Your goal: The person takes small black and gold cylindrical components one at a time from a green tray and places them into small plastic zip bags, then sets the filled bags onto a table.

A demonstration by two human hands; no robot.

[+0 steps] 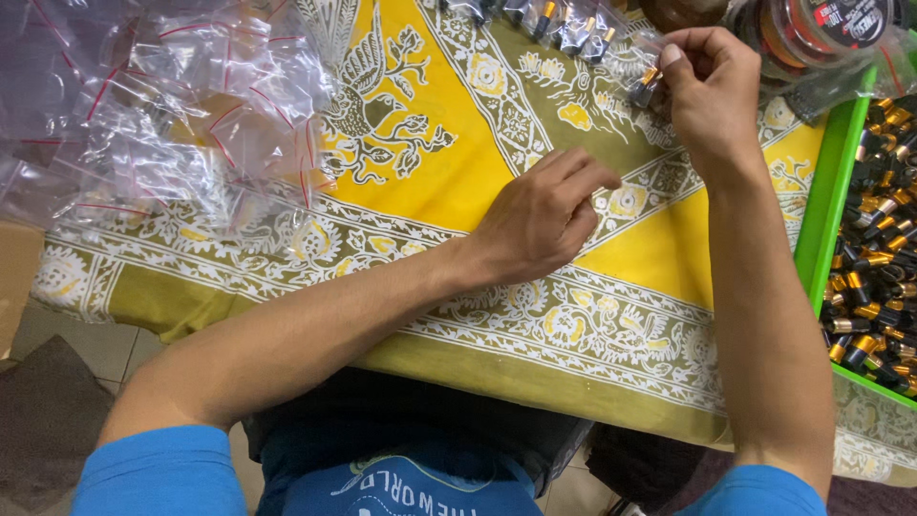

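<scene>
Hands over a yellow and olive patterned cloth (449,143) that covers the table! The right hand (705,91) is up at the far right, fingers pinched narrow around a small black-and-gold capped piece (645,88), which looks to sit inside a small clear bag; the bag's edge is hard to make out. The left hand (540,215) rests at mid-cloth, nearer the person, loosely curled with forefinger and thumb close together. Whether it holds anything, I cannot tell; nothing shows between the fingers.

Along the far edge, just left of the right hand, a row of bagged pieces (564,21) lies side by side, each with the same black and gold look. Over on the right, a bright green tray (833,191) sits on the cloth, piled with loose black-and-gold pieces (879,248) heaped on one another. At the far right corner, just beyond the right hand, stands a clear round tub with a dark and red label (821,29).

Far left, a loose heap of empty clear zip bags with red seal lines (162,105) spreads over the cloth's corner. Near the bottom, blue sleeves (162,473) and a blue shirt front show, with tiled floor (86,334) beneath the table edge.
</scene>
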